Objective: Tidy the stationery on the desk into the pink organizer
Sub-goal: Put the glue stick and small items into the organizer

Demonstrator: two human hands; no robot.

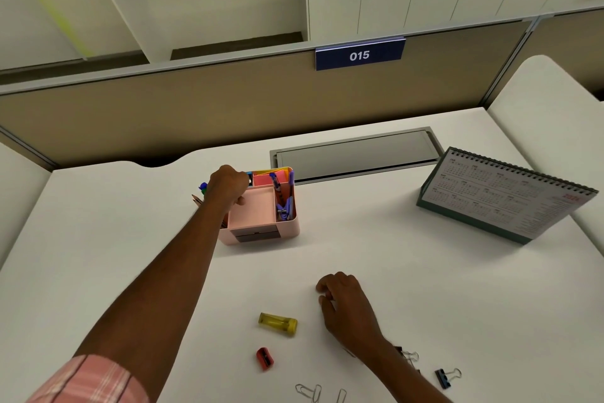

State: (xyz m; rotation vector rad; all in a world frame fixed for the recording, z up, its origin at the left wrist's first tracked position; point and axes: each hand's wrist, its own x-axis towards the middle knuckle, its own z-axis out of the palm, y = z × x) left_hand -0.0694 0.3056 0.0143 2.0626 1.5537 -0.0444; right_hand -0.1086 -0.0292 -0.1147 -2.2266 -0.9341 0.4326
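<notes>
The pink organizer (pixel 287 229) stands mid-desk, with sticky notes in its back compartment and purple pens and a clip in its right one. My left hand (pixel 227 185) reaches over its back left corner, fingers curled around a small dark and blue item at the rim. Pencils and a green-capped pen (pixel 202 187) poke up behind that hand. Curled on the desk, my right hand (pixel 346 303) holds nothing that shows. In front lie a yellow cylinder (pixel 277 323), a red sharpener (pixel 264 358), paper clips (pixel 309 391) and binder clips (pixel 446 376).
A desk calendar (pixel 510 197) stands at the right. A grey cable hatch (pixel 354 154) is set into the desk behind the organizer. A beige partition with a blue "015" label (pixel 359 54) closes off the back.
</notes>
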